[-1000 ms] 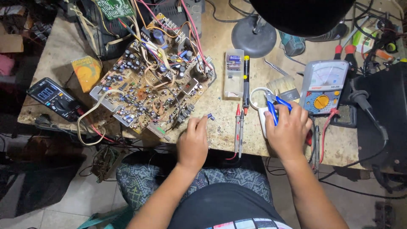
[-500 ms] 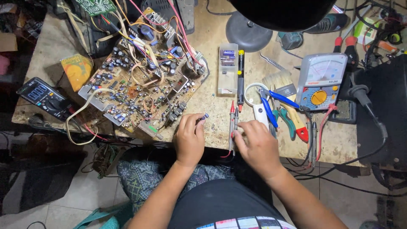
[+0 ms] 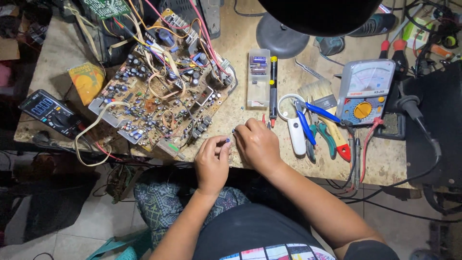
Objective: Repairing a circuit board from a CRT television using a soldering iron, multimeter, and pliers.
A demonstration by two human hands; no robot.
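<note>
My left hand point(image 3: 211, 161) rests at the bench's front edge and pinches a small blue component point(image 3: 227, 140) between thumb and finger. My right hand point(image 3: 256, 144) sits close beside it, fingertips curled together near the same small part; whether it grips anything I cannot tell. Just left of both hands lies a large circuit board point(image 3: 163, 94) crowded with capacitors and coloured wires.
Blue-handled pliers point(image 3: 313, 115), a brush point(image 3: 321, 94), a magnifier point(image 3: 291, 118) and an analog meter point(image 3: 365, 91) lie to the right. A clear parts box point(image 3: 258, 77) and a black pen-shaped tool point(image 3: 273, 89) sit behind the hands. A digital multimeter point(image 3: 48, 111) lies far left.
My right hand left the blue pliers at the right and moved left to meet my left hand. The left hand stayed near the board's corner with the small part.
</note>
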